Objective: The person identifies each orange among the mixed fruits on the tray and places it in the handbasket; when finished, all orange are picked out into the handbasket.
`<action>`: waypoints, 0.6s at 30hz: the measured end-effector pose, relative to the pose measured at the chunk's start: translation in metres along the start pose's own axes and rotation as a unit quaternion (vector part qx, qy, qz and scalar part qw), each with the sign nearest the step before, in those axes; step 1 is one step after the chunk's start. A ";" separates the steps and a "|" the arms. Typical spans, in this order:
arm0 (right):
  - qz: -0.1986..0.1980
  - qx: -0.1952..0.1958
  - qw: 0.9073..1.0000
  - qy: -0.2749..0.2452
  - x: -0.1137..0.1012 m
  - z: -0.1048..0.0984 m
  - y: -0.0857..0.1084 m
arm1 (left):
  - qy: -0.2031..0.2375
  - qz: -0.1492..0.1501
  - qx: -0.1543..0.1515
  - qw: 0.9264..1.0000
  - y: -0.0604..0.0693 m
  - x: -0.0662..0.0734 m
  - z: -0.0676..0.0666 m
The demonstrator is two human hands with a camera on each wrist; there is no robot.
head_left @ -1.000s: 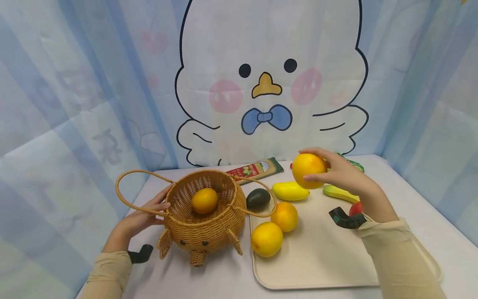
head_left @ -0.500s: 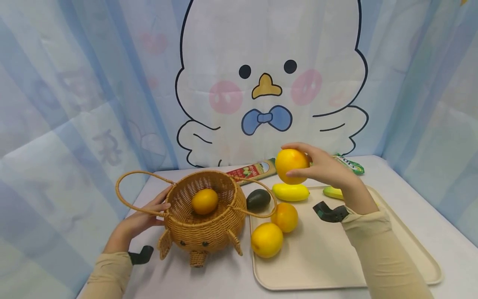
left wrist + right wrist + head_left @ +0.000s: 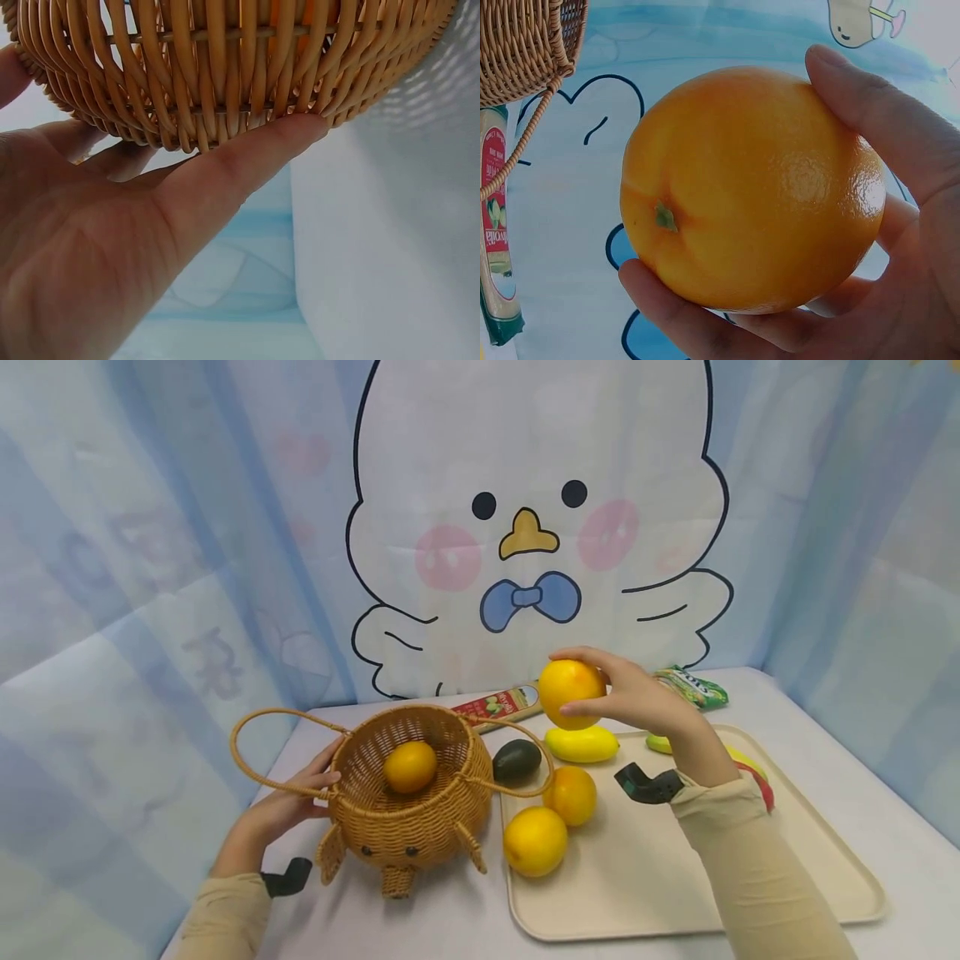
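My right hand (image 3: 640, 697) holds an orange (image 3: 572, 693) up above the tray's back left part, thumb and fingers spread around it. In the right wrist view the held orange (image 3: 750, 191) shows its green stem end. My left hand (image 3: 288, 802) rests against the left side of a wicker basket (image 3: 408, 827) with an animal face and two looped handles. The left wrist view has the thumb (image 3: 240, 165) lying straight along the weave. Inside the basket lies another orange fruit (image 3: 410, 767). Two more, a front one (image 3: 536, 841) and one behind it (image 3: 572, 796), sit on the tray.
A beige tray (image 3: 645, 877) lies right of the basket. Around its back edge are a dark green avocado (image 3: 517, 762), a yellow elongated fruit (image 3: 582, 744), and partly hidden yellow and red items. Behind stand a red-labelled packet (image 3: 498, 704) and a green packet (image 3: 693, 687).
My right hand has carried the orange leftward, from over the tray's back middle to nearer the basket. The left hand and the basket stay in place.
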State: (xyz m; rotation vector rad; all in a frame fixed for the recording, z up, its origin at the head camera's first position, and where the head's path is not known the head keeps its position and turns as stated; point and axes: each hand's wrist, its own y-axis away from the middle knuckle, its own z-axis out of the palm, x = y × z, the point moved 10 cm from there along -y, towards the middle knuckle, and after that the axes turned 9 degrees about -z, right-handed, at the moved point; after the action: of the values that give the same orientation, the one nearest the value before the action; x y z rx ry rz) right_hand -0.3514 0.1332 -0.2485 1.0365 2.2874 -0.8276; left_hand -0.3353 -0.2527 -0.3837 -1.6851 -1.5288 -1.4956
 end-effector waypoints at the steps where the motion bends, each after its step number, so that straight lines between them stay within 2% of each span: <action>1: -0.001 -0.001 1.000 -0.001 0.000 0.001 -0.001 | -0.001 -0.002 0.002 1.000 0.000 -0.001 0.000; 18: -0.017 0.001 1.000 -0.007 -0.011 0.002 -0.010 | -0.008 0.003 0.000 1.000 0.002 0.000 0.000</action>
State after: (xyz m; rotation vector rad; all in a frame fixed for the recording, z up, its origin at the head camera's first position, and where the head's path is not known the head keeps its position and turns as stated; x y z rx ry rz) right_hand -0.3527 0.1213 -0.2395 0.9911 2.2988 -0.8494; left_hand -0.3339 -0.2533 -0.3832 -1.7038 -1.5308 -1.4823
